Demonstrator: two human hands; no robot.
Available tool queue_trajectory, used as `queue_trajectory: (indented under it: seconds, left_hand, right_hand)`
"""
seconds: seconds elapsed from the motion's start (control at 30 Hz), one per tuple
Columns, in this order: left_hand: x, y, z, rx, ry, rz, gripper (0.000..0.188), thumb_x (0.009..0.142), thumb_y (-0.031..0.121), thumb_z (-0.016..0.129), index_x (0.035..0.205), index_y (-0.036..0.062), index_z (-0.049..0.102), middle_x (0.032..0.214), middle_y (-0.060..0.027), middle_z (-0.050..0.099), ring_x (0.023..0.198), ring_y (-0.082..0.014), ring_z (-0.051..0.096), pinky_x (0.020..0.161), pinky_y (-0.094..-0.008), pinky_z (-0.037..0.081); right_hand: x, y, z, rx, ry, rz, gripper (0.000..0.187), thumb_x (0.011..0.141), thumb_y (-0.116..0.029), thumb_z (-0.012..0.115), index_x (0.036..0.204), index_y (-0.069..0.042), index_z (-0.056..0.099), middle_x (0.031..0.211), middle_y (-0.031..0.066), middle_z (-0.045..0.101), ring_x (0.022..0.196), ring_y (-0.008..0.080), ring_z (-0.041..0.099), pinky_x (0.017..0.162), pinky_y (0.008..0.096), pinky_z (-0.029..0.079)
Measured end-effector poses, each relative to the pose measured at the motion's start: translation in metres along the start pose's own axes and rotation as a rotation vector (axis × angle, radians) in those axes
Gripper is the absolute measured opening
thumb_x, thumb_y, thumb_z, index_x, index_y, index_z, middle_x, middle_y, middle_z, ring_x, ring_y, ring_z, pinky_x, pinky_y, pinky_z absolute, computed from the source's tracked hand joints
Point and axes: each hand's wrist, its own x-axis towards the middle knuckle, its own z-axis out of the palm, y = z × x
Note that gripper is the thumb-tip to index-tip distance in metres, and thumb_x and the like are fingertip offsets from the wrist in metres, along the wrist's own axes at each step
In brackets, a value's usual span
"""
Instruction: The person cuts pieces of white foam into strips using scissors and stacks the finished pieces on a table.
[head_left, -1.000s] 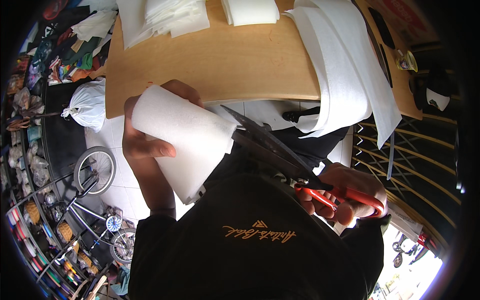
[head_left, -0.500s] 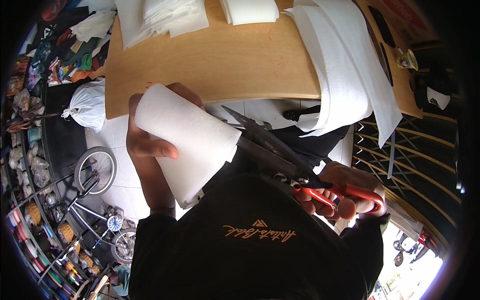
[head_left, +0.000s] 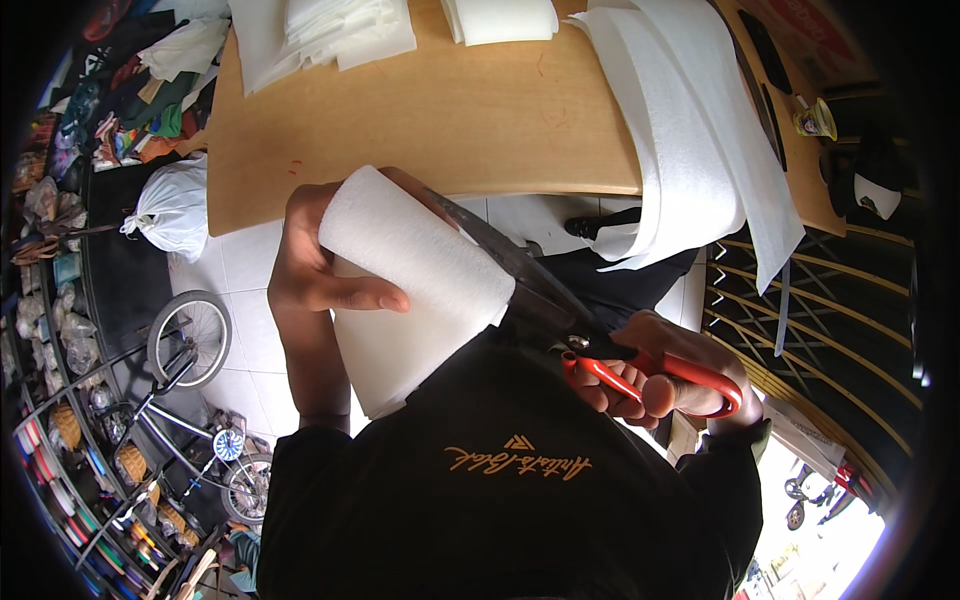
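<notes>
My left hand [head_left: 315, 262] grips a folded piece of white fabric-like sheet [head_left: 420, 280], its thumb lying across the front and the other fingers hidden behind. In my right hand [head_left: 690, 365] is a pair of large scissors [head_left: 575, 340] with red handles and dark blades. The blades point up and left, parted, with one along the upper right edge of the folded sheet; the lower blade is partly hidden behind the sheet. Both hands are in front of my dark shirt, short of the table's near edge.
On the wooden table [head_left: 430, 120] lie a stack of white sheets [head_left: 345, 35], a folded white bundle [head_left: 500, 20] and long white strips [head_left: 680, 120] draping over the near edge. A white sack [head_left: 170, 210] and a bicycle [head_left: 190, 340] are at the left. A metal folding gate [head_left: 820, 330] is at the right.
My left hand and the folded sheet have shifted right. The scissors have moved left and slightly up, so the blades now overlap the sheet's edge more.
</notes>
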Motion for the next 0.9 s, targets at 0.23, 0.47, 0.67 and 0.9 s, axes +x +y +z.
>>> queue_trajectory:
  seconds: [0.23, 0.47, 0.67, 0.9]
  left_hand:
    - [0.0, 0.011, 0.019, -0.141, 0.362, -0.257, 0.06, 0.044, 0.007, 0.079, 0.1, -0.0036, 0.061, 0.094, -0.0213, 0.065, 0.082, -0.0269, 0.066, 0.073, -0.0323, 0.051]
    - [0.005, 0.014, 0.014, -0.136, 0.305, -0.272, 0.055, 0.044, 0.008, 0.079, 0.095, -0.0075, 0.066, 0.093, -0.0184, 0.068, 0.08, -0.0248, 0.067, 0.073, -0.0318, 0.052]
    - [0.008, 0.017, 0.014, -0.109, 0.251, -0.278, 0.053, 0.045, 0.005, 0.082, 0.091, -0.0123, 0.061, 0.094, -0.0277, 0.062, 0.072, -0.0301, 0.067, 0.065, -0.034, 0.056]
    - [0.008, 0.016, 0.013, -0.044, 0.22, -0.257, 0.059, 0.044, 0.004, 0.083, 0.095, -0.013, 0.059, 0.094, -0.0296, 0.061, 0.076, -0.0321, 0.067, 0.065, -0.0362, 0.056]
  right_hand:
    - [-0.005, -0.015, 0.007, -0.111, 0.194, -0.01, 0.058, 0.089, -0.056, 0.053, 0.062, -0.004, 0.048, 0.046, 0.002, 0.046, 0.041, 0.0114, 0.052, 0.04, 0.0256, 0.04]
    - [-0.006, -0.004, 0.011, 0.011, 0.282, 0.085, 0.048, 0.083, -0.041, 0.069, 0.058, -0.002, 0.055, 0.043, 0.0, 0.046, 0.035, 0.0084, 0.048, 0.033, 0.0206, 0.036]
    - [-0.004, 0.009, 0.007, 0.066, 0.185, 0.018, 0.052, 0.084, -0.045, 0.067, 0.059, -0.002, 0.055, 0.043, -0.0014, 0.045, 0.034, 0.0074, 0.048, 0.032, 0.0203, 0.035]
    - [-0.003, 0.02, 0.006, 0.139, 0.125, -0.152, 0.064, 0.079, -0.064, 0.063, 0.062, -0.003, 0.051, 0.047, -0.0001, 0.045, 0.041, 0.0085, 0.048, 0.038, 0.0245, 0.033]
